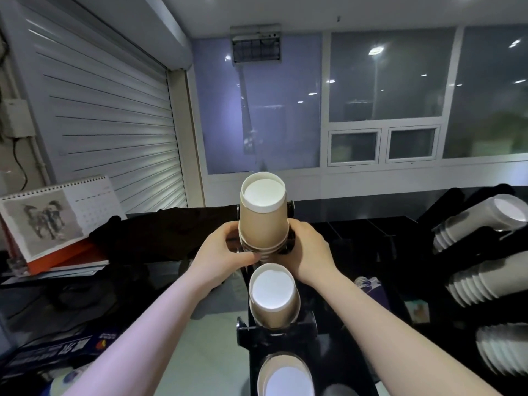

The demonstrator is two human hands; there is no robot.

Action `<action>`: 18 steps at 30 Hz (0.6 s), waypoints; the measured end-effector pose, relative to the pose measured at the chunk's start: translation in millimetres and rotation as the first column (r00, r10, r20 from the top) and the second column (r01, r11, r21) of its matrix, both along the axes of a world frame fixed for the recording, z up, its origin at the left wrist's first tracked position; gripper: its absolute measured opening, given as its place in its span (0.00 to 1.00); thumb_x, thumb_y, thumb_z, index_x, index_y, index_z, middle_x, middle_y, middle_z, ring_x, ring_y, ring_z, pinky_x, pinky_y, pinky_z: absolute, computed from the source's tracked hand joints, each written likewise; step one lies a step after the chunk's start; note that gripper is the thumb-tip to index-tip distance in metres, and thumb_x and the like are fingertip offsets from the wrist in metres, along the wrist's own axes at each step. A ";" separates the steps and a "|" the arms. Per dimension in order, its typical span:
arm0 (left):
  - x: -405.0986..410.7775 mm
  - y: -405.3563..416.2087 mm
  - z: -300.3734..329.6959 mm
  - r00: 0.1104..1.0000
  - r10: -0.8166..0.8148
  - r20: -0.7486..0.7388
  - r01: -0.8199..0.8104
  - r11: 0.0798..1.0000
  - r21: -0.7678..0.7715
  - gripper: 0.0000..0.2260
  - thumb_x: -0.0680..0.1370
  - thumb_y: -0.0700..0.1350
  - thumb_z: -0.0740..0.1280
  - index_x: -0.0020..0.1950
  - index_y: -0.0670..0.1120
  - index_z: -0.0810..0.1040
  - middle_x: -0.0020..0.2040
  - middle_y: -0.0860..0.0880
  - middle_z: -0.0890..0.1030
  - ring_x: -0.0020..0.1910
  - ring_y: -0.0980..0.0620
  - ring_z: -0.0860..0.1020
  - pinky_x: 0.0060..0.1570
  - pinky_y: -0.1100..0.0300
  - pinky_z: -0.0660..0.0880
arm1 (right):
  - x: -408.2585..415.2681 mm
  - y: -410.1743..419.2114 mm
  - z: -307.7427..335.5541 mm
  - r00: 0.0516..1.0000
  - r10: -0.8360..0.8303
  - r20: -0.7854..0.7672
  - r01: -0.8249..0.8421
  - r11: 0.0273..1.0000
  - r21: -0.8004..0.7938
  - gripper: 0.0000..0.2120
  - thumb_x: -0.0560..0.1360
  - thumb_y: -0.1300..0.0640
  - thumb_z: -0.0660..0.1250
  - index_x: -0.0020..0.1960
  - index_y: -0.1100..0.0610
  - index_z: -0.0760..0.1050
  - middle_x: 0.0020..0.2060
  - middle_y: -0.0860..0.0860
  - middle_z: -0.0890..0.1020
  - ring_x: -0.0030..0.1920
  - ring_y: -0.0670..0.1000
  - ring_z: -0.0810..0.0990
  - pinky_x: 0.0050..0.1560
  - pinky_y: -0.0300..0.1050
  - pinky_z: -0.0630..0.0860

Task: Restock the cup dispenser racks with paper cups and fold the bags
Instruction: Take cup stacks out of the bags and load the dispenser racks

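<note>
Fingers of the left hand [225,254] curl round the lower rims of the top brown cup stack [263,215], thumb and forefinger pinching at the ribbed nest of rims; fingers of the right hand [307,252] wrap the opposite side of the same stack, their tips hidden behind the cups and the black dispenser rack [285,338]. Stack: paper cups nested, bases up, white bottom disc facing the camera, long axis running up and away from the hands, seated in the rack's uppermost ring. Both hands sit level at the stack's base, neither clearly nearer. Second brown stack [273,295]: just below, in the next ring, untouched. Third stack [285,375]: cut off by the lower frame edge. White cup stacks [480,221]: a separate rack to the right, tilted, partly cropped. Judgement: seating the stack calls for a push along its axis. Bags: none clearly identifiable; dark shapes at left too dim to name. Desk calendar [57,218]: far left, well apart.
</note>
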State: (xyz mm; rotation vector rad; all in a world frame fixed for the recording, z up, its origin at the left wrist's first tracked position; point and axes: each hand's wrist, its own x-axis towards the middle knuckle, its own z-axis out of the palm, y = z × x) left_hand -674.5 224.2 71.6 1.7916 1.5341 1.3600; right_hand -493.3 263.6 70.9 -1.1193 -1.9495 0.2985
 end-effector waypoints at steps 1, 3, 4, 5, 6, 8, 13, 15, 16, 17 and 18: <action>-1.3 0.6 0.7 1.000 -0.008 -0.006 0.008 1.000 0.001 0.29 0.63 0.46 0.78 0.63 0.54 0.75 0.55 0.58 0.81 0.54 0.63 0.78 0.55 0.60 0.75 | 0.0 0.2 -1.6 1.000 -0.008 0.003 0.008 1.000 0.011 0.24 0.60 0.36 0.73 0.51 0.45 0.73 0.43 0.40 0.77 0.49 0.48 0.77 0.45 0.49 0.76; -2.0 1.0 2.6 1.000 -0.021 -0.009 0.021 1.000 0.005 0.31 0.61 0.47 0.78 0.63 0.55 0.74 0.55 0.59 0.81 0.54 0.67 0.77 0.53 0.66 0.74 | 1.0 -0.3 -4.3 1.000 -0.004 -0.017 0.004 1.000 0.018 0.26 0.61 0.37 0.73 0.55 0.45 0.72 0.49 0.42 0.79 0.52 0.49 0.77 0.47 0.49 0.76; -1.6 0.6 3.7 1.000 -0.024 -0.008 0.024 1.000 0.009 0.32 0.60 0.49 0.77 0.63 0.56 0.73 0.55 0.60 0.80 0.54 0.69 0.76 0.51 0.69 0.73 | 1.3 -0.8 -4.9 1.000 -0.001 -0.028 0.002 1.000 0.014 0.27 0.62 0.37 0.73 0.57 0.45 0.72 0.52 0.43 0.79 0.54 0.49 0.77 0.49 0.50 0.76; -0.9 0.0 4.7 1.000 -0.027 -0.008 0.027 1.000 0.011 0.33 0.59 0.51 0.76 0.63 0.56 0.73 0.55 0.61 0.80 0.54 0.70 0.75 0.48 0.71 0.72 | 1.2 -1.6 -5.1 0.999 0.000 -0.036 0.000 1.000 0.004 0.29 0.62 0.37 0.73 0.59 0.45 0.71 0.54 0.43 0.79 0.55 0.48 0.77 0.51 0.50 0.76; -0.2 -0.8 5.8 0.999 -0.033 -0.007 0.033 0.999 0.010 0.34 0.59 0.52 0.76 0.64 0.57 0.72 0.56 0.61 0.79 0.54 0.70 0.75 0.46 0.73 0.71 | 0.8 -2.5 -4.6 0.999 0.000 -0.039 0.000 1.000 -0.007 0.30 0.62 0.37 0.74 0.60 0.46 0.71 0.54 0.44 0.79 0.55 0.48 0.77 0.53 0.51 0.76; 0.5 -2.5 8.7 0.998 -0.056 -0.006 0.056 0.998 0.001 0.35 0.58 0.56 0.75 0.64 0.58 0.72 0.56 0.61 0.80 0.54 0.70 0.75 0.46 0.72 0.71 | 0.4 -5.0 -1.9 0.999 0.009 -0.041 -0.010 0.999 -0.031 0.29 0.63 0.39 0.74 0.59 0.48 0.71 0.54 0.45 0.80 0.55 0.50 0.77 0.53 0.53 0.77; 0.0 -9.1 19.9 0.994 -0.106 -0.037 0.104 0.994 -0.041 0.25 0.64 0.64 0.70 0.60 0.64 0.73 0.52 0.65 0.81 0.52 0.68 0.77 0.48 0.70 0.72 | 4.4 -11.9 14.2 0.983 0.161 -0.083 -0.171 0.978 -0.118 0.23 0.66 0.50 0.76 0.58 0.51 0.74 0.52 0.48 0.82 0.52 0.51 0.79 0.55 0.53 0.77; 3.0 -12.1 24.9 0.996 -0.088 -0.031 0.089 0.996 0.010 0.18 0.70 0.61 0.70 0.59 0.63 0.74 0.51 0.64 0.81 0.51 0.68 0.78 0.42 0.74 0.72 | 5.6 -17.0 22.3 0.967 0.224 -0.119 -0.237 0.964 -0.116 0.26 0.66 0.54 0.76 0.62 0.50 0.72 0.55 0.47 0.81 0.55 0.49 0.78 0.57 0.52 0.76; 5.8 -14.5 28.3 0.997 -0.079 -0.024 0.080 0.996 0.047 0.15 0.72 0.60 0.69 0.58 0.63 0.75 0.50 0.64 0.82 0.51 0.67 0.78 0.41 0.75 0.71 | 5.8 -20.2 26.6 0.954 0.256 -0.158 -0.274 0.956 -0.108 0.29 0.66 0.54 0.77 0.64 0.49 0.71 0.56 0.46 0.80 0.57 0.48 0.78 0.58 0.50 0.75; 9.4 -17.7 32.3 0.997 -0.076 -0.020 0.078 0.993 0.085 0.13 0.72 0.60 0.68 0.56 0.64 0.76 0.50 0.65 0.81 0.52 0.67 0.78 0.41 0.77 0.71 | 6.1 -23.6 30.7 0.935 0.284 -0.211 -0.310 0.945 -0.104 0.31 0.66 0.53 0.77 0.65 0.49 0.69 0.57 0.45 0.80 0.57 0.46 0.78 0.58 0.48 0.76; 13.6 -21.6 35.9 0.996 -0.081 -0.027 0.084 0.989 0.124 0.11 0.71 0.62 0.67 0.53 0.66 0.77 0.49 0.67 0.81 0.52 0.68 0.77 0.41 0.78 0.70 | 6.5 -27.2 34.7 0.914 0.303 -0.269 -0.341 0.934 -0.105 0.33 0.65 0.51 0.78 0.66 0.49 0.68 0.57 0.45 0.79 0.56 0.45 0.78 0.57 0.46 0.76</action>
